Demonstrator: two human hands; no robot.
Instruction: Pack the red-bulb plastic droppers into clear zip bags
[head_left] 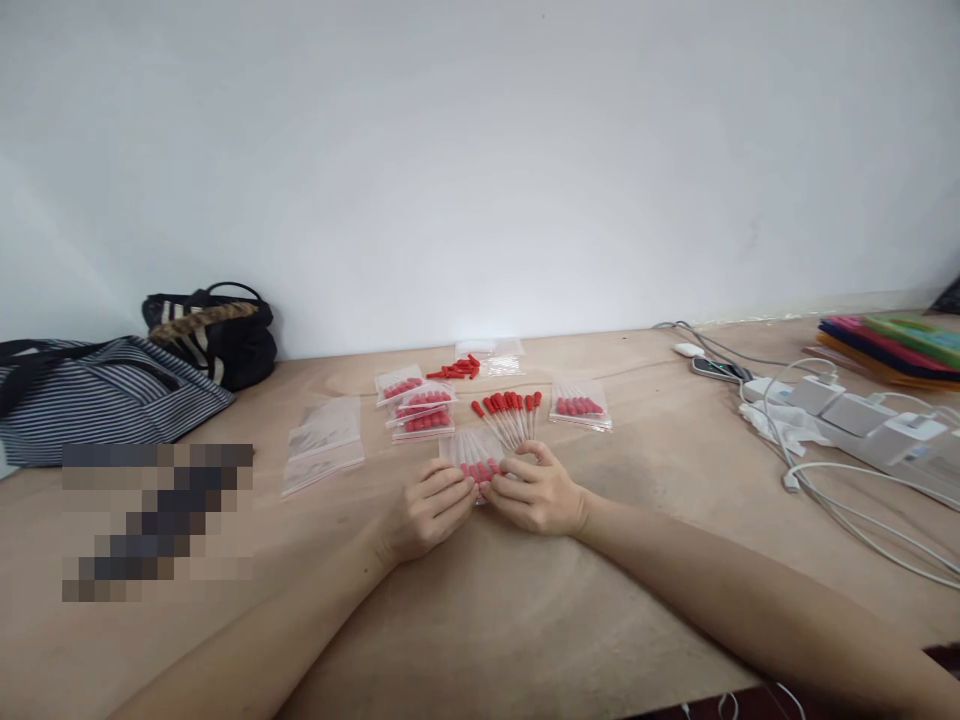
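My left hand (427, 510) and my right hand (544, 492) both pinch the near edge of a clear zip bag (466, 446) on the table. Inside that bag lie several droppers with red rubber bulbs (480, 469), tips pointing away from me. Just beyond my right hand, loose droppers (510, 404) are fanned out with their red bulbs at the far end. Filled bags of droppers sit at the left (421, 410) in an overlapping group, and another filled bag (581, 403) rests on the right. My fingertips partly hide the edge of the held bag.
Loose red bulbs (457, 369) and clear packs (501, 358) lie toward the wall. Flat clear bags (324, 445) are at left, near a striped bag (112, 390) and a black bag (214, 335). White chargers (870, 412), cables and coloured folders (892, 345) occupy the right side.
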